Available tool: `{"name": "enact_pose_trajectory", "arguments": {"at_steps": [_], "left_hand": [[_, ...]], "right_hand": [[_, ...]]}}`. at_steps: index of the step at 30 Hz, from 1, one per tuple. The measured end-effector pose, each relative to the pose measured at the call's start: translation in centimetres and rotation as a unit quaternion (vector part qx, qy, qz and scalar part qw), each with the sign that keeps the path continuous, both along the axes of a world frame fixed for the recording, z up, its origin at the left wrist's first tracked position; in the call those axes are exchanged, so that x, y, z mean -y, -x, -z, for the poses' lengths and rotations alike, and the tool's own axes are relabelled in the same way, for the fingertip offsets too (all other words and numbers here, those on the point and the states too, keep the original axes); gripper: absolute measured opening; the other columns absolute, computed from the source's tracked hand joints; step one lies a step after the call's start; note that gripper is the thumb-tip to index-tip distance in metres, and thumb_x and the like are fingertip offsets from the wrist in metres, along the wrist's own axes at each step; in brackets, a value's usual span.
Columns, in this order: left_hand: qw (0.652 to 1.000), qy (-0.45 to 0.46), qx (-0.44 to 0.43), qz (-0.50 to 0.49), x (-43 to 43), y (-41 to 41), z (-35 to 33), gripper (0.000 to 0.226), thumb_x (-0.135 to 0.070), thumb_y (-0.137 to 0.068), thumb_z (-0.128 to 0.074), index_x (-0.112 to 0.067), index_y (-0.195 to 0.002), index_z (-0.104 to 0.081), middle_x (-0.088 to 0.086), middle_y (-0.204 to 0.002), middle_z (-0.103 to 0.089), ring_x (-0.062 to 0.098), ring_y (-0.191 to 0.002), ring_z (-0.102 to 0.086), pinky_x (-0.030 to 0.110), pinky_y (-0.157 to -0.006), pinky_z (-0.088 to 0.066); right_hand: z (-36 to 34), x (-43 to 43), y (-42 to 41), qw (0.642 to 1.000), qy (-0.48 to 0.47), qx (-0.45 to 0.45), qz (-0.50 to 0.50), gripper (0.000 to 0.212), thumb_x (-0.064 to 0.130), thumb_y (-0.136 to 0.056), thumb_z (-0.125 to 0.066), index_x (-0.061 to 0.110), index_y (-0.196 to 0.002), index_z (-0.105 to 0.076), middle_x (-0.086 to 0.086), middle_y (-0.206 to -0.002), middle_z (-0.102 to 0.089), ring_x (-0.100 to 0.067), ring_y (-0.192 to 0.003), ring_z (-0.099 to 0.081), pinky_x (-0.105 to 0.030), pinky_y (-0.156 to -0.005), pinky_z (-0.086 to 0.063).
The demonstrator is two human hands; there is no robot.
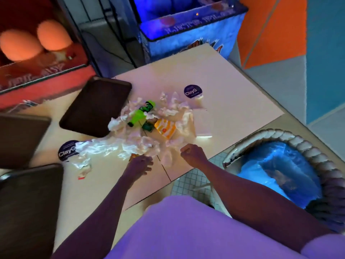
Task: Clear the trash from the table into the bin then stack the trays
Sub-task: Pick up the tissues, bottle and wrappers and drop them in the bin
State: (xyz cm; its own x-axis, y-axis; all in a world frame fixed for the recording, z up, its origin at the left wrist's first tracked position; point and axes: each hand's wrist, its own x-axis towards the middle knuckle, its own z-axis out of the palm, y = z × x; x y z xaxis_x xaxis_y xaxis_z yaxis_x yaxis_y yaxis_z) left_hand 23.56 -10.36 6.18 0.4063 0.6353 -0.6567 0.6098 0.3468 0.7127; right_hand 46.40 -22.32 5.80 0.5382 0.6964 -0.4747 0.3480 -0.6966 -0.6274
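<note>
A heap of crumpled white napkins and wrappers (115,146) covers the middle of the table (233,101). In the heap lie a green plastic bottle (141,114) and a yellow fries carton (165,128). My left hand (139,164) reaches into the near edge of the heap, fingers curled down beside a small orange scrap; what it holds is unclear. My right hand (193,154) hovers at the heap's near right edge with fingers curled and nothing seen in it. A woven bin with a blue liner (276,165) stands right of the table. A dark tray (97,106) lies at the left.
Two more dark trays (20,139) (28,208) lie along the left side. Round purple stickers (192,91) (66,150) sit on the tabletop. Lit arcade cabinets stand behind the table, red on the left (37,53), blue in the middle (186,34).
</note>
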Motion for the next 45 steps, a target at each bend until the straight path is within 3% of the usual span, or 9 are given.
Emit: {"name": "enact_pose_trajectory", "arguments": {"at_steps": [5,11,21,27,31,35,39,45], "left_hand": [[0.998,-0.021,0.003,-0.051,-1.1,8.6,0.8,0.018,-0.022,-0.101,-0.061,-0.012,-0.108,-0.073,0.008,-0.104,-0.079,0.024,-0.083,-0.072,0.033,-0.073,-0.051],[0.994,-0.073,0.015,-0.082,-0.4,14.0,1.6,0.016,-0.023,-0.101,-0.06,-0.024,-0.103,-0.076,-0.005,-0.096,-0.081,0.019,-0.084,-0.078,0.039,-0.075,-0.059],[0.985,-0.078,0.004,-0.152,0.6,12.3,2.3,0.018,-0.022,-0.102,-0.058,-0.024,-0.104,-0.075,-0.006,-0.097,-0.08,0.013,-0.082,-0.078,0.039,-0.076,-0.06],[0.976,-0.09,-0.007,-0.2,1.8,8.8,1.4,0.018,-0.018,-0.103,-0.058,-0.021,-0.105,-0.075,-0.005,-0.095,-0.081,0.015,-0.082,-0.078,0.036,-0.074,-0.06],[0.965,-0.092,-0.016,-0.245,3.2,7.1,0.9,0.017,-0.02,-0.103,-0.059,-0.023,-0.104,-0.075,-0.008,-0.094,-0.08,0.015,-0.082,-0.078,0.036,-0.075,-0.06],[0.95,-0.096,-0.021,-0.295,6.0,5.9,0.7,0.017,-0.021,-0.104,-0.059,-0.023,-0.103,-0.076,-0.008,-0.095,-0.08,0.013,-0.082,-0.077,0.035,-0.075,-0.06],[0.944,-0.082,-0.027,-0.319,8.5,5.2,1.0,0.019,-0.021,-0.105,-0.058,-0.021,-0.105,-0.076,-0.005,-0.096,-0.08,0.014,-0.082,-0.077,0.035,-0.075,-0.06],[0.943,-0.091,-0.036,-0.317,7.2,4.3,0.4,0.018,-0.022,-0.104,-0.058,-0.02,-0.105,-0.077,-0.004,-0.095,-0.08,0.014,-0.081,-0.078,0.035,-0.074,-0.061]], "right_hand": [[0.3,-3.4,4.8,0.998,-0.008,0.038,-0.042,0.027,0.025,-0.083,-0.067,0.02,-0.108,-0.074,0.001,-0.112,-0.074,-0.02,-0.105,-0.067,-0.028,-0.09,-0.051],[1.2,-4.7,5.8,0.996,0.002,0.086,-0.034,0.059,0.036,-0.079,-0.077,0.019,-0.132,-0.055,-0.004,-0.134,-0.054,-0.026,-0.123,-0.054,-0.036,-0.1,-0.047],[3.4,-5.9,2.5,0.972,0.117,0.152,-0.139,0.108,0.068,-0.062,-0.081,0.046,-0.147,-0.018,-0.001,-0.164,-0.004,-0.038,-0.148,-0.015,-0.063,-0.104,-0.041],[4.8,-6.1,1.5,0.949,0.152,0.179,-0.209,0.123,0.084,-0.055,-0.072,0.049,-0.151,-0.003,-0.005,-0.165,0.006,-0.042,-0.15,-0.008,-0.065,-0.104,-0.037],[5.6,-7.1,1.4,0.946,0.144,0.2,-0.211,0.114,0.082,-0.056,-0.071,0.047,-0.149,-0.013,-0.009,-0.159,-0.007,-0.041,-0.142,-0.023,-0.058,-0.098,-0.042],[6.9,-7.7,1.4,0.932,0.122,0.23,-0.252,0.086,0.055,-0.074,-0.077,0.04,-0.144,-0.028,-0.012,-0.15,-0.019,-0.039,-0.129,-0.034,-0.051,-0.087,-0.052],[7.8,-7.5,0.5,0.931,0.085,0.222,-0.278,0.057,0.033,-0.088,-0.07,0.036,-0.137,-0.042,-0.012,-0.137,-0.032,-0.036,-0.119,-0.043,-0.044,-0.079,-0.054],[7.8,-8.0,-2.1,0.941,0.035,0.162,-0.295,0.035,0.015,-0.09,-0.063,0.024,-0.123,-0.062,-0.01,-0.12,-0.047,-0.034,-0.098,-0.063,-0.04,-0.089,-0.052]]}}
